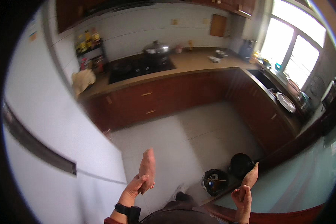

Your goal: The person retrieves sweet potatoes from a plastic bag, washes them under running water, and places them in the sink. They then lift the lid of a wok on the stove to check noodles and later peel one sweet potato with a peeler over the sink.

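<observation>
My left hand (138,184) grips the lower end of a long reddish sweet potato (147,168), which points upward over the pale floor. A black band with a small box sits on that wrist. On the right, my right hand (243,197) holds another sweet potato (249,179), tapered and browner, with its thin tip up. Behind that one, near the floor, is a round black pan or pot (241,165). To its left stands a waste bin with a dark liner (215,182), with sticks and scraps inside.
A white refrigerator or cabinet door (53,112) rises at left. Red-brown cabinets (156,95) carry a counter (196,61) with a black cooktop (141,70) and a lidded steel pot (156,50). The sink (261,79) lies below the window. A glass panel (299,173) borders the right.
</observation>
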Tool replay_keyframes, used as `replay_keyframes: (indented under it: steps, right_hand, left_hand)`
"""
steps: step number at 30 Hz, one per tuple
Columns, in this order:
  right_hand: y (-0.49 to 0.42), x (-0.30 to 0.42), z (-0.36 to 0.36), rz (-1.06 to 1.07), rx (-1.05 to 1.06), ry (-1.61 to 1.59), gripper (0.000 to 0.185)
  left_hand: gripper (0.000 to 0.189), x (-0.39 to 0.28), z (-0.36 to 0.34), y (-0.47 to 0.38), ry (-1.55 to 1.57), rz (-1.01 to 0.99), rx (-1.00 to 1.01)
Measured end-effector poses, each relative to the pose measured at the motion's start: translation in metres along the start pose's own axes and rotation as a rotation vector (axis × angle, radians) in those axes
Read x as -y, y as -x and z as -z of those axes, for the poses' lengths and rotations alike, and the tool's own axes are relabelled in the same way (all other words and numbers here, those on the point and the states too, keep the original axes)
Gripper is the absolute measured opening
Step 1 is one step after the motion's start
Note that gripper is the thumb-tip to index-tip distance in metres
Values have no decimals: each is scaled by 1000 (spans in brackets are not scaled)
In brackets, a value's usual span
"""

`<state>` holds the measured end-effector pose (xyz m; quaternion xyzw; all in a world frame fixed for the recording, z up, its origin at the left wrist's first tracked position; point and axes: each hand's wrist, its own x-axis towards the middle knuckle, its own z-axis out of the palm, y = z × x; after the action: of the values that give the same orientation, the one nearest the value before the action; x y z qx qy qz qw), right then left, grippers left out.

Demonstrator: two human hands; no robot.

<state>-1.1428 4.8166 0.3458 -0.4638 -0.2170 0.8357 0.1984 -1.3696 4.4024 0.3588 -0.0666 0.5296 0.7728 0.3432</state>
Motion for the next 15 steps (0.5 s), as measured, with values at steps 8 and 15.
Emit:
replay_keyframes:
  steps: [8, 15]
  right_hand:
    - [-156, 58, -131, -41, 68, 55, 19]
    - [-288, 104, -297, 34, 310, 354, 24]
  left_hand:
    - [71, -106, -79, -209, -177, 68, 88]
    - [72, -187, -110, -390, -192, 107, 113]
